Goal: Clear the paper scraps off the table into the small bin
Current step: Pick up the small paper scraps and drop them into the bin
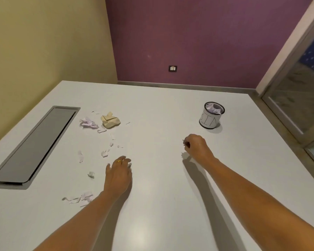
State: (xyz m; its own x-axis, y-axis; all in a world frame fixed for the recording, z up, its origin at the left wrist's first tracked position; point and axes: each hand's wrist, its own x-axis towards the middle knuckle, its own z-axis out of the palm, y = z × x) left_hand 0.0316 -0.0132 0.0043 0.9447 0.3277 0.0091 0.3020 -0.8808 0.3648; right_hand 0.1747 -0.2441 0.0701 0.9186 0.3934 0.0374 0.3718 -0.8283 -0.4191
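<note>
We log the right hand [198, 147]: fingers curled, apparently pinching a white scrap [183, 141], with the mesh bin [211, 116] beyond them for dropping. Left hand [119, 173]: fingers loosely spread and flat, torn scraps [104, 153] just ahead.

Scattered paper scraps [104, 153] on table [161, 109]

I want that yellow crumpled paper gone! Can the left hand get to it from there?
Probably yes. The left hand rests on the table, and only small white scraps lie between it and the yellow crumpled paper; nothing tall blocks the way, though it must stretch forward.
</note>
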